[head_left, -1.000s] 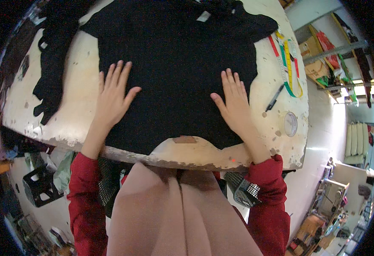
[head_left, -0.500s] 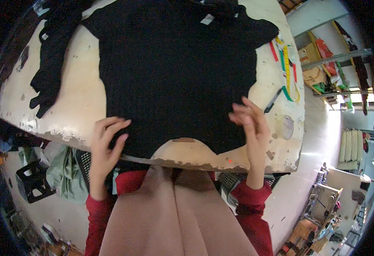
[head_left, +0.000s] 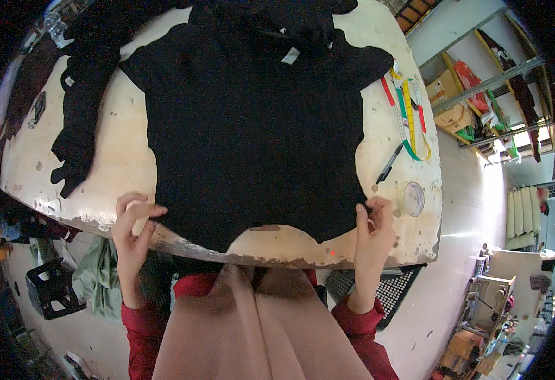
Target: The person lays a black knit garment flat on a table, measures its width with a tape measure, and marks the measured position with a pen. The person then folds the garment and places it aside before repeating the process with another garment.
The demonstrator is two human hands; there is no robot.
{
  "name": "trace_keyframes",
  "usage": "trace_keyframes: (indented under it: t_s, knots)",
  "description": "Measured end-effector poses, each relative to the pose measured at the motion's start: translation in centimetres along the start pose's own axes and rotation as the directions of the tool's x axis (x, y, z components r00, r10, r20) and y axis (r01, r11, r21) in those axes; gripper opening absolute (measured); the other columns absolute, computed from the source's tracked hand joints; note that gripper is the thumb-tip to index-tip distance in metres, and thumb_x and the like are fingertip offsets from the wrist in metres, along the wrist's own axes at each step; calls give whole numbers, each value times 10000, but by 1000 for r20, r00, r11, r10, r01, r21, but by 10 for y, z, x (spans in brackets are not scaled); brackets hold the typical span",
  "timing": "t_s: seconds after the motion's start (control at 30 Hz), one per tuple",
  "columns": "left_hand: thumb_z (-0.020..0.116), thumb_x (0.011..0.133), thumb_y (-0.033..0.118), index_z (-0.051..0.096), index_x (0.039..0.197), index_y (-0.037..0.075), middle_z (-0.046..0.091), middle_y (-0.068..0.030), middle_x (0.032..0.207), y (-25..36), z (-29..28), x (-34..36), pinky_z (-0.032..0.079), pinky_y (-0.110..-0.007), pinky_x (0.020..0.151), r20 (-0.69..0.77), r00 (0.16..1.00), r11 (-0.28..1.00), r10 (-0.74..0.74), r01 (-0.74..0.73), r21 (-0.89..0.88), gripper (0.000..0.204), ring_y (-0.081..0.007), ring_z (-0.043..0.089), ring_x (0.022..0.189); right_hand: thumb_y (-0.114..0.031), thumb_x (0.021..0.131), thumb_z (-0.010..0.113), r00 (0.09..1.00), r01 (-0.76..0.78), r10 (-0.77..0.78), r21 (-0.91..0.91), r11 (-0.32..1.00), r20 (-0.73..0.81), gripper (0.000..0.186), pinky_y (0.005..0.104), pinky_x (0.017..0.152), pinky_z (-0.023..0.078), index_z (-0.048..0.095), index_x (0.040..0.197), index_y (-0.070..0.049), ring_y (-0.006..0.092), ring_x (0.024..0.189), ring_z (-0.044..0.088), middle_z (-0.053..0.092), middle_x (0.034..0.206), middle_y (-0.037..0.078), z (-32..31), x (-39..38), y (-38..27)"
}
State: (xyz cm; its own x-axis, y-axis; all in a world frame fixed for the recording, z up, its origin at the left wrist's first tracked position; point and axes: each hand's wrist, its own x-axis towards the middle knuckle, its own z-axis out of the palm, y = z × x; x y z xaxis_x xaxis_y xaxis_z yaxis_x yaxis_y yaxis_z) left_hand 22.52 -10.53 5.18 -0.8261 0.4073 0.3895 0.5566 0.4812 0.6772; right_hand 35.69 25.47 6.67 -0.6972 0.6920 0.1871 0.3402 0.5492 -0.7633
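A black knit top with short sleeves lies spread on the worn pale table, its curved hem toward me. At its near left corner, the thumb and forefinger of my left hand close on the edge of the cloth. My right hand pinches the near right corner between thumb and fingers. A white label shows near the top's far end, where more black cloth is bunched.
Right of the top lie a multicoloured tape measure, a black pen and a roll of clear tape. Another black garment lies along the left. Beneath the table's near edge are a black crate and a green sack.
Both hands have moved from over the cloth to its near corners, the left one outward and toward me, the right one toward me. Their fingers have closed on the edges. My view has shifted slightly.
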Motion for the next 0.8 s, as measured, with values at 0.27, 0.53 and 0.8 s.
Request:
trace_keyframes:
  t_s: [0.27, 0.53, 0.8]
  knots:
    - [622, 864, 37, 606, 984, 60, 598, -119, 1250, 87, 59, 136, 381, -395, 1036, 229, 865, 825, 446, -298, -480, 123, -274, 524, 1195, 7, 903, 624, 959, 209, -275, 482, 851, 71, 371, 274, 780, 509, 430, 1212, -60, 164, 879, 644, 649, 983, 121, 43, 22, -96]
    - [611, 857, -44, 549, 993, 58, 613, -106, 1120, 80, 92, 157, 437, -347, 956, 273, 847, 682, 455, -135, -718, 182, -235, 590, 1077, 0, 900, 613, 964, 94, -220, 581, 808, 150, 260, 302, 761, 502, 483, 1124, -20, 177, 897, 630, 628, 944, 115, 40, 21, -89]
    - [638, 831, -65, 548, 980, 55, 594, -80, 1028, 70, 105, 152, 452, -321, 900, 185, 893, 684, 410, -167, -710, 211, -183, 584, 989, -125, 827, 730, 881, 463, -445, -97, 881, 162, 267, 345, 682, 510, 587, 1031, -29, 320, 839, 626, 589, 1057, 152, 24, -9, -88]
